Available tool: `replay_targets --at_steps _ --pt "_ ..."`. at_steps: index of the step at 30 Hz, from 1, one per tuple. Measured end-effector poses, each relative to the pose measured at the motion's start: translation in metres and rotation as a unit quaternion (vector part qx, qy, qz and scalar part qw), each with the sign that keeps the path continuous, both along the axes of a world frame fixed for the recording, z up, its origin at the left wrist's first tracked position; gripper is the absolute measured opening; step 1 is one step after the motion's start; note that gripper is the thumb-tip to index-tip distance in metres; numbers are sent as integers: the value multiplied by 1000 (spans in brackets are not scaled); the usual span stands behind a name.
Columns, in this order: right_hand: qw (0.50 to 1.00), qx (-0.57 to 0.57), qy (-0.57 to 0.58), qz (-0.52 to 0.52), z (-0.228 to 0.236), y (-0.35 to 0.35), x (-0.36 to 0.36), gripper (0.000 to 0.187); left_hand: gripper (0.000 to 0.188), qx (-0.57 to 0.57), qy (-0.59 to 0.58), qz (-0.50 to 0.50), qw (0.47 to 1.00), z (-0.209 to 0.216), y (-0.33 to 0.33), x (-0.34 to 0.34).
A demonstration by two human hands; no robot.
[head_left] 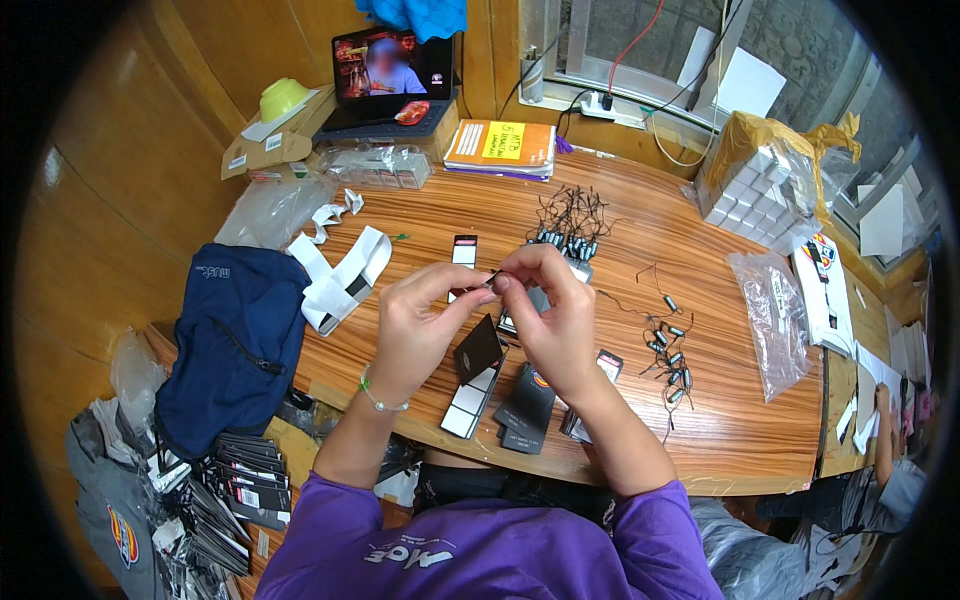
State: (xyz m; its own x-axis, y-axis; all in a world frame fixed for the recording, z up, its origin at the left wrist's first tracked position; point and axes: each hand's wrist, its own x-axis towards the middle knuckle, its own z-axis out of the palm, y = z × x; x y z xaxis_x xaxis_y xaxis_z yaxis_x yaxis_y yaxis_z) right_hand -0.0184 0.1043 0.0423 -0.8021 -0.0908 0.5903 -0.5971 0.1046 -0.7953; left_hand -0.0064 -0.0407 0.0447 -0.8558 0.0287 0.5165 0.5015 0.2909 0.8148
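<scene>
My left hand (415, 310) and my right hand (548, 310) meet above the table, thumbs and fingers pinched together. Between their tips is a small dark thing (492, 280), too small to name. Just below, a black hang tag (478, 350) stands tilted; whether it is joined to what I pinch cannot be told. Under it lies a strip of white labels (466, 408). Black tags (527, 410) lie fanned below my right hand, with another tag stack (608, 366) beside its wrist. A dark label strip (464, 250) shows behind my left fingers.
Black cords with small seals (568, 240) lie bunched behind my hands; loose ones (668, 355) are scattered to the right. Around stand a box of white packets (750, 190), a clear bag (770, 325), notebooks (500, 148), a tablet (395, 65) and a navy bag (235, 340). Another person's arm (882, 435) shows at far right.
</scene>
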Motion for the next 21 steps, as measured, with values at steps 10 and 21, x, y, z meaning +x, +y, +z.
replay_targets --at_steps 10,21 --pt "939 -150 -234 201 -6 6 -14 17 20 -250 263 107 926 8 0 -3" --pt "908 -356 -194 110 -19 15 -34 16 14 -282 229 17 932 7 2 -3"
